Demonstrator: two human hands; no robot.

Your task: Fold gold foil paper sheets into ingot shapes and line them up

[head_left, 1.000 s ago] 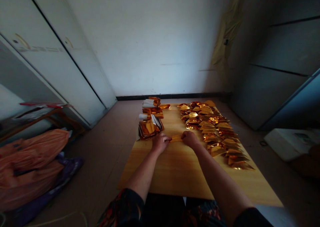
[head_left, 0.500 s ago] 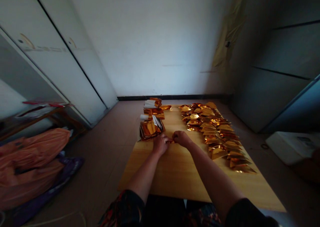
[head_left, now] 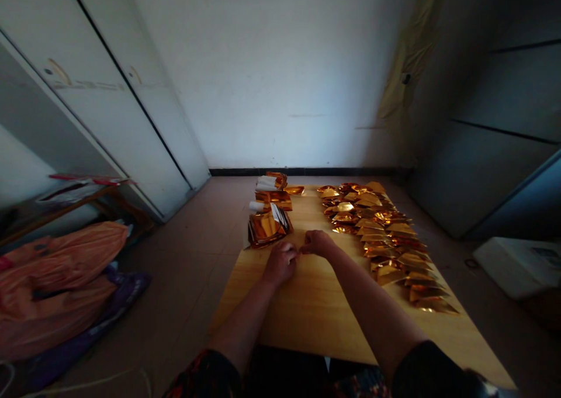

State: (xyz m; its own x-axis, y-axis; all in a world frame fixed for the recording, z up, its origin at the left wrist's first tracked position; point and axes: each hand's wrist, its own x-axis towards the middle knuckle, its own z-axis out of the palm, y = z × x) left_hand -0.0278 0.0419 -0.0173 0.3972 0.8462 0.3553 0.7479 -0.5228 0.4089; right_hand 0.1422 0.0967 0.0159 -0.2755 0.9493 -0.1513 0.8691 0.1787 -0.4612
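The left hand (head_left: 280,263) and right hand (head_left: 317,244) curl close together on the wooden bench (head_left: 307,322), any grip unclear, between a gold foil stack (head_left: 268,228) and rows of folded gold foil pieces (head_left: 377,234); tiled floor (head_left: 184,269) surrounds it, white wardrobe doors (head_left: 123,123) to the left

The left hand (head_left: 280,263) and right hand (head_left: 316,243) are meeting at the fingertips (anything held is hidden) on the wooden bench (head_left: 302,310), between a gold foil stack (head_left: 268,229) and rows of folded gold foil pieces (head_left: 385,237).

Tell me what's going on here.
A person is working at a wooden board, with the left hand and right hand meeting at the fingertips; anything held between them is too small to see. Folded gold foil pieces lie in rows to the right, and stacked foil sheets sit to the left.
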